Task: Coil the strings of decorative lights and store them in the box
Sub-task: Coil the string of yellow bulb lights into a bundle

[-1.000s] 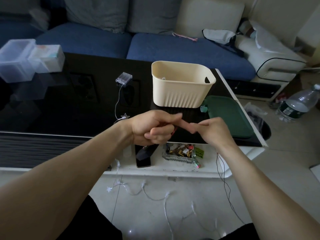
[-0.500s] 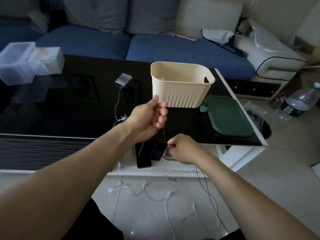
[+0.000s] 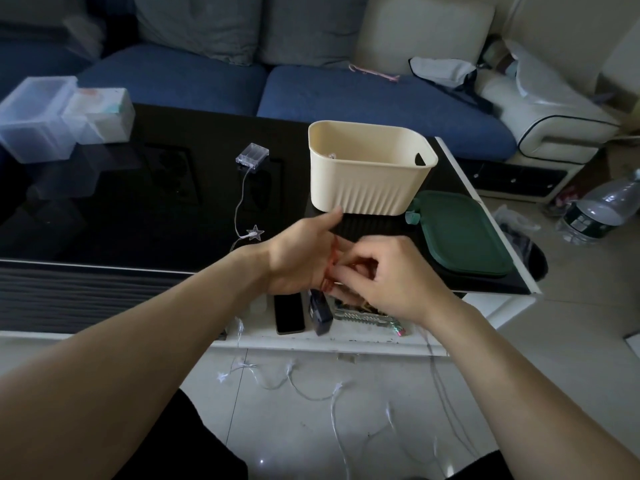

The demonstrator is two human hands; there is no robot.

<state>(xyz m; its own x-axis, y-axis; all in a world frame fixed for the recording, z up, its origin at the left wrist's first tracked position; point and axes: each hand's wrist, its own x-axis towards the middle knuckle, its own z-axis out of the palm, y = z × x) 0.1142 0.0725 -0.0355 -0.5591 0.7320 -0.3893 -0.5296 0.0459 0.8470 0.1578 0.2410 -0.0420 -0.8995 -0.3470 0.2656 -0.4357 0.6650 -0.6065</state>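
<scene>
Two hands were in view: the left hand [image 3: 298,258] and the right hand [image 3: 391,275]. There was one cream box [image 3: 370,174], one green lid [image 3: 460,233], one clear battery case [image 3: 252,158], two clear tubs [image 3: 38,119], one phone [image 3: 289,313] and one bottle [image 3: 602,211].
</scene>
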